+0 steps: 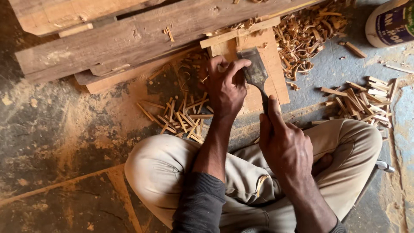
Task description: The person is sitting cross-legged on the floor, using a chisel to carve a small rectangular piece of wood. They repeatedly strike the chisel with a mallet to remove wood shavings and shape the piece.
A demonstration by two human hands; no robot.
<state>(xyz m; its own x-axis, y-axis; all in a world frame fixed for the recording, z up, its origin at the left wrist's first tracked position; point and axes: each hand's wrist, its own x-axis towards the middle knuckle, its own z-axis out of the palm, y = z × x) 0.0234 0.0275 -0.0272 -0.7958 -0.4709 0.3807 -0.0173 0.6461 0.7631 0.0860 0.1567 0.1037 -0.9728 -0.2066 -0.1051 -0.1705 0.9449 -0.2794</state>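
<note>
I sit cross-legged on the floor over a flat wooden board (274, 64). A wide steel chisel (255, 71) lies blade-down on the board. My right hand (284, 142) is wrapped around the chisel's handle, thumb stretched up along it. My left hand (225, 86) rests on the board's left side, its fingers pressing on the top of the blade. A thin wooden strip (239, 32) lies across the far end of the board.
Heavy timber beams (129, 39) lie at the back left. Small cut wooden sticks (179, 114) are scattered left of the board, another pile (364, 101) at right. Curled shavings (310, 30) cover the floor behind. A white plastic container (390, 21) stands top right.
</note>
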